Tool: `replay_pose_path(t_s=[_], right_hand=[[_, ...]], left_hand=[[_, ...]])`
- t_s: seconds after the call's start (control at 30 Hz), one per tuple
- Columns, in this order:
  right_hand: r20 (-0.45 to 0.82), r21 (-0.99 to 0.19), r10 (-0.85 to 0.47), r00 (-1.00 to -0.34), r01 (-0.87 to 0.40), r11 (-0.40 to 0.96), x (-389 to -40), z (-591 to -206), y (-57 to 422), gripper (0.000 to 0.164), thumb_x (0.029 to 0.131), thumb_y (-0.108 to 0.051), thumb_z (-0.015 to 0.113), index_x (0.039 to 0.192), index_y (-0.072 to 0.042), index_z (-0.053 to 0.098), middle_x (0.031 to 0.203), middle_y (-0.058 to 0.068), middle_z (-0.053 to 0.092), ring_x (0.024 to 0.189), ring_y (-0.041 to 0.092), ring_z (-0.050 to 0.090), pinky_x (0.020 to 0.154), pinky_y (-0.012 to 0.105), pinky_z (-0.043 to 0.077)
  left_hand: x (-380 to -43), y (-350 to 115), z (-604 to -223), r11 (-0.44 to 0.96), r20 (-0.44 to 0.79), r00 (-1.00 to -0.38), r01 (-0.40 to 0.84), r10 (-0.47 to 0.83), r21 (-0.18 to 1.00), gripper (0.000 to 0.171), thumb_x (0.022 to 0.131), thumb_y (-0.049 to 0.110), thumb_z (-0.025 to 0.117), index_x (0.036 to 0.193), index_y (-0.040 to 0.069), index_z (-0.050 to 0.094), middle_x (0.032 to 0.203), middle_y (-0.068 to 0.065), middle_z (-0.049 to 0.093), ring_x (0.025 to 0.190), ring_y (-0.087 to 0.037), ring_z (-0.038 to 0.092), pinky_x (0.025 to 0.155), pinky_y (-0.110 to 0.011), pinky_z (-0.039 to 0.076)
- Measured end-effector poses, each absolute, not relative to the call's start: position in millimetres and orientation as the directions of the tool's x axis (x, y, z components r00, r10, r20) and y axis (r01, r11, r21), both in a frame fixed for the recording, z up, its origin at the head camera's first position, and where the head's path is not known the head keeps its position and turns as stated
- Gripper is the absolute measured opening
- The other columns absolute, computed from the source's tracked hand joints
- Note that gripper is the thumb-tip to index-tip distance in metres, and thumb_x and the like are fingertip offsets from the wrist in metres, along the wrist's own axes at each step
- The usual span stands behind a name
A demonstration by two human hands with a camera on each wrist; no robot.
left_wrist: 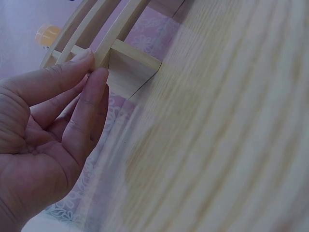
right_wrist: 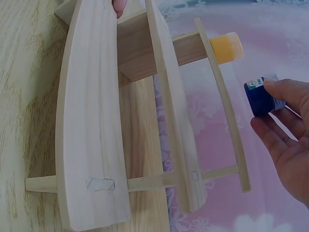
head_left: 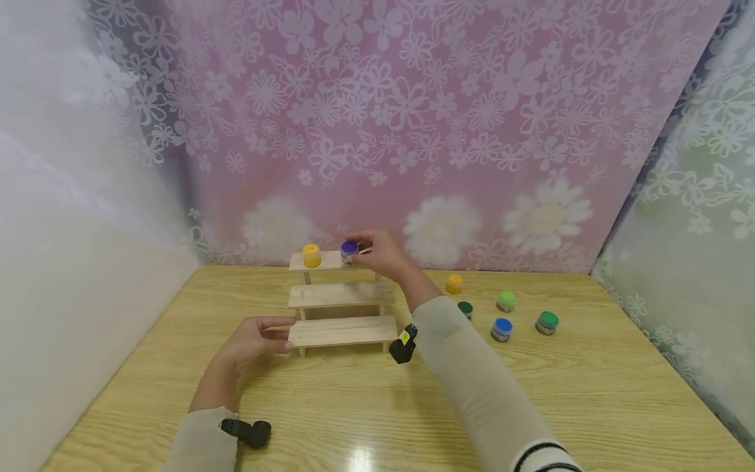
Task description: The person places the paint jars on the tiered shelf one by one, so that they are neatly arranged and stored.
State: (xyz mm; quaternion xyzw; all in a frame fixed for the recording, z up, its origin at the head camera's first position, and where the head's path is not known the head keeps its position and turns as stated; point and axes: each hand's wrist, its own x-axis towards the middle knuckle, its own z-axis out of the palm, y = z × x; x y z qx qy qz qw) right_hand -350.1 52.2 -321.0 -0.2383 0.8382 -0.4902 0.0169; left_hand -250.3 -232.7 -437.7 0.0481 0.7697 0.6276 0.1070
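A three-tier wooden step stand (head_left: pixel 343 332) stands on the table. My right hand (head_left: pixel 385 254) pinches a small dark blue paint jar (right_wrist: pixel 260 99) between thumb and fingers, close over the top step. In the right wrist view a narrow gap shows between this jar and the step's surface. A yellow-orange paint jar (head_left: pixel 311 255) sits on the same step, toward its left end. At the left end of the lowest step, my left hand (left_wrist: pixel 58 121) pinches the wooden edge with thumb and fingertips.
Right of the stand, several paint jars are spread on the table (head_left: pixel 330 413): a yellow one (head_left: pixel 454 283), a light green one (head_left: pixel 506 301), a blue one (head_left: pixel 502 329), a green one (head_left: pixel 546 322) and a dark green one (head_left: pixel 465 309) partly behind my right sleeve. A flowered curtain (head_left: pixel 377 131) hangs behind.
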Motion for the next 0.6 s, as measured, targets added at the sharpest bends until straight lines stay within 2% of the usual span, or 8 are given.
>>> replay_pose_path(t_s=[0.23,0.47,0.6], right_hand=[[0.209,-0.842,-0.383,-0.900,-0.365,0.398,-357,-326,48,0.042,0.089,-0.002,0.070,0.131,-0.007,0.063,0.114,0.011,0.065,0.105,0.025,0.062,0.080,0.028,0.056],[0.204,-0.847,-0.380,-0.902,-0.358,0.393,-359,-330,47,0.042,0.091,0.000,0.067,0.133,-0.005,0.061,0.118,0.014,0.065,0.109,0.026,0.061,0.081,0.028,0.055],[0.184,-0.856,-0.368,-0.912,-0.333,0.396,-359,-334,47,0.038,0.093,-0.002,0.065,0.131,-0.005,0.062,0.119,0.014,0.065,0.110,0.026,0.061,0.083,0.028,0.055]], left_hand=[[-251,-234,-438,0.219,-0.105,-0.972,-0.058,0.210,0.974,0.055,0.080,0.003,0.080,0.131,-0.002,0.060,0.130,-0.019,0.055,0.108,-0.025,0.058,0.082,-0.034,0.055],[-252,-234,-439,0.211,-0.106,-0.973,-0.062,0.204,0.975,0.056,0.077,0.003,0.082,0.129,-0.003,0.061,0.115,-0.015,0.065,0.100,-0.022,0.062,0.079,-0.031,0.055],[-252,-235,-440,0.204,-0.106,-0.973,-0.063,0.205,0.977,0.056,0.077,0.003,0.082,0.129,-0.004,0.061,0.114,-0.013,0.066,0.099,-0.022,0.062,0.079,-0.031,0.055]])
